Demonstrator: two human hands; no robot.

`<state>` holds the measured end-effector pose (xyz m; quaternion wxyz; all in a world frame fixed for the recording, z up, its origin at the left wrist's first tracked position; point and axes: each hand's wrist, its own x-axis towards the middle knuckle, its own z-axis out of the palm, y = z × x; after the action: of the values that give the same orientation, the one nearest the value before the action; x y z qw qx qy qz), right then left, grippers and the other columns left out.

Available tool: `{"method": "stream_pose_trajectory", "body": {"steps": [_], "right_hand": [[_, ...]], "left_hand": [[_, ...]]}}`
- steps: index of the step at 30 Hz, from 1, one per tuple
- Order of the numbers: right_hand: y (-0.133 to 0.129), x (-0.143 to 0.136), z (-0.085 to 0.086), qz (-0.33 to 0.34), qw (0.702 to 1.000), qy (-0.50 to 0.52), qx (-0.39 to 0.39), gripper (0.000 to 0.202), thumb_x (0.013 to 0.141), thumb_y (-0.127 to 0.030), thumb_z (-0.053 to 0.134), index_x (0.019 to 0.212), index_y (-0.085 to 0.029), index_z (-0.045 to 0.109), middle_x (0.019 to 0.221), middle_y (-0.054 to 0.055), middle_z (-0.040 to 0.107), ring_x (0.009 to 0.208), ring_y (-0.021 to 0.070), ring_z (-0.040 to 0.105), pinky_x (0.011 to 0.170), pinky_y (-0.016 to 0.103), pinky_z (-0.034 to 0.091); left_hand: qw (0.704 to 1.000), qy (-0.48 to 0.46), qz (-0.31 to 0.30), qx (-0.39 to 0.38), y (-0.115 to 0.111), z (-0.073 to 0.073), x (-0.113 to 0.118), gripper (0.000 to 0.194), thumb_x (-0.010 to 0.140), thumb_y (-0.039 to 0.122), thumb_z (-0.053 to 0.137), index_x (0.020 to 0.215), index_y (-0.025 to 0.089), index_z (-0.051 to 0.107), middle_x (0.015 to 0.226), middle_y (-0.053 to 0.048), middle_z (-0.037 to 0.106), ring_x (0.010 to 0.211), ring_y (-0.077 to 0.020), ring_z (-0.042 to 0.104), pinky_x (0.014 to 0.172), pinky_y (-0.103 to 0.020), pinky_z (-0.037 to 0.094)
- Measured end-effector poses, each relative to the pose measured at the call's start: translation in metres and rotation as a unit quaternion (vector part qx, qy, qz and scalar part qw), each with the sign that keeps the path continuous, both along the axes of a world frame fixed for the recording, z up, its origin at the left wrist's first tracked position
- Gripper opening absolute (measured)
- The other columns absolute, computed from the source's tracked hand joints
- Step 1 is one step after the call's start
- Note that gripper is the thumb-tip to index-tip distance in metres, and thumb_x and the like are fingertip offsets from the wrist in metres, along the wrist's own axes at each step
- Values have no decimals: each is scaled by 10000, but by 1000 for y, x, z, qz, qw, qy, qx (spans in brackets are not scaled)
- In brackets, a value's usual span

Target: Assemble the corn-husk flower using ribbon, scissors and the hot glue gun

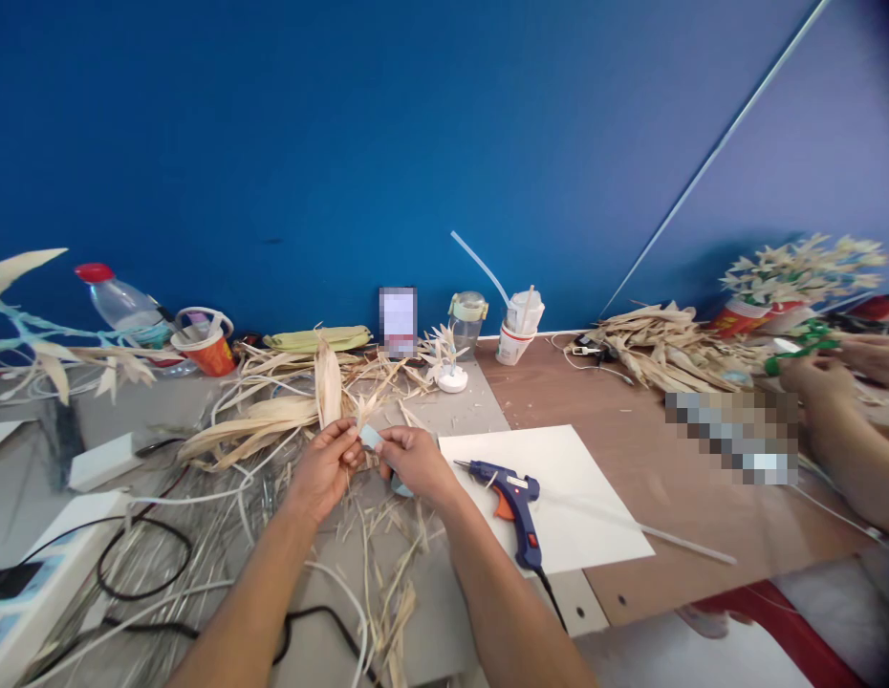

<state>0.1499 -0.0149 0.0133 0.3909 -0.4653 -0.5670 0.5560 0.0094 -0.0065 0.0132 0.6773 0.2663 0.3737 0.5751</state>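
Note:
My left hand [330, 461] is closed in a pinch at the centre of the table, on what looks like the base of a small corn husk piece [365, 409] whose pale tips stick up above the fingers. Between the two hands stretches a short strip of light blue tape [371, 437]. My right hand [421, 461] grips that strip, with a bluish roll partly hidden under its palm. Dry corn husks [262, 425] lie just beyond and to the left. To the right, a blue hot glue gun [514, 506] rests on a sheet of white paper [595, 478].
A power strip [61, 573] and tangled cables occupy the left. Husk scraps [401, 573] litter the front. Along the wall stand a bottle [125, 301], a phone [399, 320], a jar [467, 320] and a paper cup [514, 346]. At right, another person's hands hold green scissors [810, 342].

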Motion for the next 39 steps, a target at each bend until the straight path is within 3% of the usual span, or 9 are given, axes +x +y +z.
{"method": "stream_pose_trajectory", "body": {"steps": [16, 24, 27, 29, 32, 35, 39], "right_hand": [[-2, 0, 9, -3, 1000, -5, -12, 212, 791, -183, 479, 885, -169, 669, 526, -39, 581, 366, 60, 342, 402, 183, 284], [-8, -2, 14, -19, 995, -100, 6, 166, 806, -174, 479, 795, -183, 644, 581, -22, 617, 379, 70, 429, 424, 186, 331], [-15, 1, 20, -26, 985, -161, 63, 170, 794, -179, 488, 748, -186, 652, 608, -1, 620, 505, 119, 537, 518, 222, 388], [-19, 7, 23, -65, 971, -190, 129, 159, 774, -187, 513, 793, -188, 670, 746, 30, 654, 693, 159, 586, 644, 251, 423], [-22, 26, 29, -187, 958, -140, 166, 257, 741, -205, 524, 967, -172, 643, 981, 75, 634, 841, 181, 571, 735, 279, 434], [-22, 56, 36, -281, 950, -43, 128, 240, 706, -233, 519, 908, -152, 620, 810, 40, 618, 691, 152, 547, 663, 268, 429], [-24, 88, 46, -305, 946, 13, 105, 170, 672, -281, 553, 765, -147, 605, 602, -23, 521, 513, 101, 437, 528, 236, 348]], "left_hand": [[997, -80, -14, 5, -1, 5, -6, 188, 617, 18, 678, 748, 116, 586, 481, 46, 472, 430, -40, 391, 434, -159, 326], [997, -74, -16, 5, 0, 2, -7, 202, 619, 55, 698, 756, 132, 571, 446, 87, 417, 379, -15, 322, 404, -141, 261], [997, -75, 0, 5, 2, 2, -10, 215, 612, 32, 689, 748, 135, 557, 453, 91, 411, 372, -9, 317, 400, -139, 256], [997, -83, 1, -4, 3, 1, -12, 219, 611, 18, 674, 745, 137, 549, 459, 95, 396, 370, -11, 316, 393, -137, 253], [996, -87, -4, -22, 4, 1, -14, 213, 621, 9, 663, 741, 137, 542, 466, 95, 392, 361, -9, 312, 385, -135, 255], [995, -91, -25, -32, 4, 0, -15, 194, 643, 6, 646, 748, 134, 545, 478, 91, 408, 354, -6, 312, 382, -137, 273], [994, -97, -46, -35, 6, -1, -18, 175, 662, -10, 621, 747, 126, 553, 476, 87, 412, 348, -5, 310, 367, -133, 273]]}}
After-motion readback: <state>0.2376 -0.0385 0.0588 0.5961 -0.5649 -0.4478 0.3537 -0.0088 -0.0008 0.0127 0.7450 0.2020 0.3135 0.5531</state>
